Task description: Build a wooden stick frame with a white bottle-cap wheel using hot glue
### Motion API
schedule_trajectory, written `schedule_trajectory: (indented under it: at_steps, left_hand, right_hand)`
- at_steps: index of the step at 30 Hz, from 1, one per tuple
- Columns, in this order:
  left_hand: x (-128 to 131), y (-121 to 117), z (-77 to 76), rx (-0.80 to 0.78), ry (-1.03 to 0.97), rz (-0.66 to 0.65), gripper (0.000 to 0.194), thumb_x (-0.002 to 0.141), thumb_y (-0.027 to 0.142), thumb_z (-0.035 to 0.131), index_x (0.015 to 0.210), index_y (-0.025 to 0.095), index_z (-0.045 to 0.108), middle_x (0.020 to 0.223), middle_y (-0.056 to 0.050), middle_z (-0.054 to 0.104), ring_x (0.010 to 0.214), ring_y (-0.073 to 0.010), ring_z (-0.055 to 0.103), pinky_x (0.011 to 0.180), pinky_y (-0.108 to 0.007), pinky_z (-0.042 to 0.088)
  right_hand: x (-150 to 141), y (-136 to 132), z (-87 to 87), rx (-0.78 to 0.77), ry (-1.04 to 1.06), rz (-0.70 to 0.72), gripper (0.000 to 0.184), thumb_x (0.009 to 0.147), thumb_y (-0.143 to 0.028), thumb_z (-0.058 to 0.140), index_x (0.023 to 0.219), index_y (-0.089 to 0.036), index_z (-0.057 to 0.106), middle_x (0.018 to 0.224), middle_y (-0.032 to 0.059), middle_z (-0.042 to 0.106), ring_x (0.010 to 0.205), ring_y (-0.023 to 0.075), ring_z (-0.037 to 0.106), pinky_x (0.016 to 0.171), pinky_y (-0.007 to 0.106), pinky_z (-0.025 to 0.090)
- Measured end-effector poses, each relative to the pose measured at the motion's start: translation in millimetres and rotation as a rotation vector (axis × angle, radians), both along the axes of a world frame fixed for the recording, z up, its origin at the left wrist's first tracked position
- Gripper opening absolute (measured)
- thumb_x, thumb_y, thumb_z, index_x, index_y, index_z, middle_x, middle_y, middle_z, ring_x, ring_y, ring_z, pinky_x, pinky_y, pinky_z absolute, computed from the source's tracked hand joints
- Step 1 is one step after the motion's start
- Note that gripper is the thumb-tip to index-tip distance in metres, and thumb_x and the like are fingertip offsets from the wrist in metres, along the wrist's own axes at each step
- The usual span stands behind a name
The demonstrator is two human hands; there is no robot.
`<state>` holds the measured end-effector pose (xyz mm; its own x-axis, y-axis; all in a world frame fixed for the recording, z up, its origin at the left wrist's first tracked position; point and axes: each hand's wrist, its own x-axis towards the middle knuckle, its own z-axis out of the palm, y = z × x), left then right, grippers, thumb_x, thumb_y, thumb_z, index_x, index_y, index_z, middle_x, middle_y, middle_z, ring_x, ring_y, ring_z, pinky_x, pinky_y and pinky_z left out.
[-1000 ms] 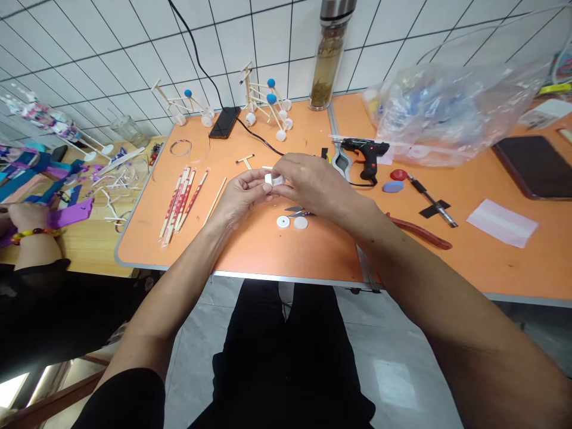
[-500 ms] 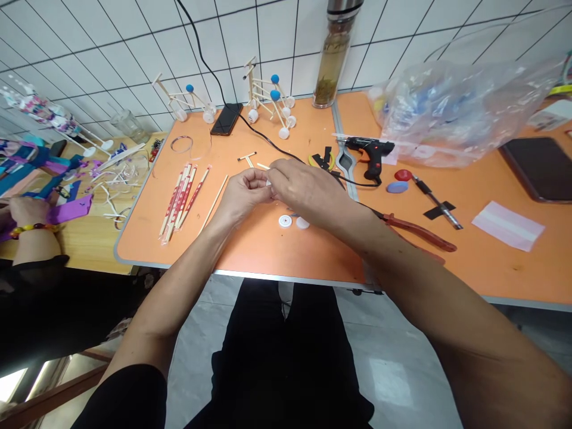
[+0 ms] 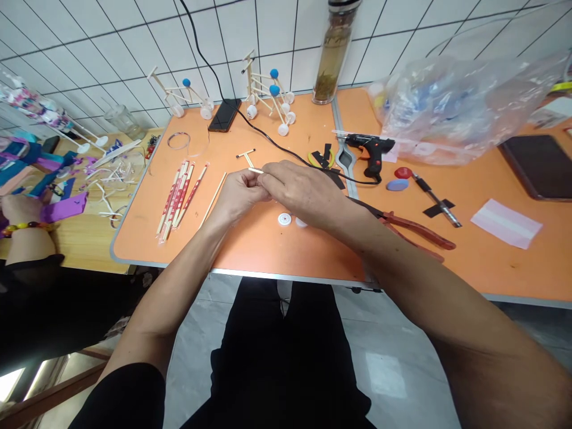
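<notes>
My left hand (image 3: 242,193) and my right hand (image 3: 297,187) meet above the orange table, fingers closed together. A short wooden stick (image 3: 255,171) pokes out from my right fingertips, across the left ones. What the left fingers pinch is hidden. Just beyond them is a T-shaped piece of sticks (image 3: 245,156) with dark ends; whether it touches my hand I cannot tell. A white plastic wheel (image 3: 285,220) lies below my hands, with a white disc (image 3: 301,221) partly covered by my right wrist. Left of my left hand rests a loose chopstick (image 3: 213,201).
Wrapped chopsticks (image 3: 179,199) lie left. Stick models with blue balls (image 3: 274,90) stand behind, near a phone (image 3: 224,115) and a bottle (image 3: 330,65). Rightward are a glue gun (image 3: 369,152) with its cord, pliers (image 3: 415,229) and a plastic bag (image 3: 447,113). Another person's hand (image 3: 22,208) works at far left.
The stick at my right fingertips has swung flatter and now lies across the left fingers. The small white piece seen between my fingertips is now hidden. The view has shifted slightly.
</notes>
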<state>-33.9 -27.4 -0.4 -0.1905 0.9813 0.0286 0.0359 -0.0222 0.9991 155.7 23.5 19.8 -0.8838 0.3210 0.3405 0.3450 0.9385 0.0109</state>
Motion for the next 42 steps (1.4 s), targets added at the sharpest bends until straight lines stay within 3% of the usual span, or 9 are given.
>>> schedule_trajectory:
  at_steps: [4,7,11,17,26,34,42]
  left_hand:
    - [-1,0,-1.4,0.030,-0.023,-0.003,0.018,0.062,0.018,0.090,0.078,0.018,0.081,0.074,0.003,0.079,0.073,-0.0125,0.074,0.075,-0.025,0.064]
    - [-4,0,-0.8,0.044,-0.088,0.000,0.034,0.063,0.029,0.104,0.089,0.018,0.085,0.082,0.000,0.084,0.077,-0.0135,0.078,0.079,-0.025,0.066]
    - [-7,0,0.0,0.078,-0.136,0.028,0.051,0.064,0.042,0.113,0.100,0.019,0.086,0.092,-0.003,0.088,0.086,-0.0177,0.086,0.090,-0.031,0.071]
    - [-9,2,-4.2,0.090,-0.210,0.002,0.061,0.062,0.054,0.114,0.106,0.022,0.086,0.102,-0.005,0.091,0.095,-0.0200,0.088,0.090,-0.032,0.072]
    - [-8,-3,-1.9,0.089,-0.213,-0.060,0.065,0.062,0.053,0.116,0.108,0.022,0.083,0.101,-0.004,0.091,0.093,-0.0206,0.088,0.093,-0.036,0.073]
    - [-8,-5,-2.8,0.159,-0.116,-0.090,0.059,0.066,0.051,0.116,0.107,0.021,0.087,0.106,-0.007,0.092,0.095,-0.0192,0.086,0.090,-0.031,0.070]
    - [-10,-2,-3.3,0.136,-0.103,-0.125,0.059,0.069,0.055,0.114,0.107,0.021,0.083,0.106,-0.008,0.092,0.109,-0.0243,0.089,0.092,-0.031,0.069]
  right_hand:
    - [3,6,-3.9,-0.096,0.132,0.048,0.046,0.108,-0.001,0.048,0.146,-0.014,0.071,0.144,0.0192,0.078,0.127,0.0324,0.074,0.099,0.045,0.062]
    - [6,16,-5.9,-0.197,0.383,0.104,0.039,0.111,-0.013,0.059,0.147,-0.023,0.073,0.150,0.0145,0.078,0.136,0.0324,0.074,0.106,0.048,0.064]
    - [7,32,-10.2,-0.280,0.651,0.066,0.024,0.115,-0.025,0.063,0.131,-0.026,0.081,0.134,0.0100,0.084,0.119,0.0294,0.079,0.106,0.049,0.064]
    - [2,39,-19.8,-0.331,0.627,0.184,0.025,0.109,-0.045,0.079,0.128,-0.028,0.083,0.127,0.0076,0.086,0.113,0.0282,0.078,0.096,0.044,0.065]
    - [1,40,-21.7,-0.268,0.639,0.167,0.016,0.109,-0.040,0.078,0.113,-0.025,0.079,0.105,0.0047,0.083,0.096,0.0234,0.075,0.089,0.039,0.059]
    - [7,42,-26.5,-0.153,0.506,0.088,0.015,0.107,-0.034,0.073,0.118,-0.024,0.075,0.112,0.0094,0.080,0.100,0.0276,0.073,0.082,0.039,0.053]
    - [6,42,-25.4,-0.194,0.535,0.150,0.013,0.110,-0.034,0.073,0.119,-0.025,0.076,0.110,0.0072,0.080,0.101,0.0259,0.074,0.084,0.038,0.054]
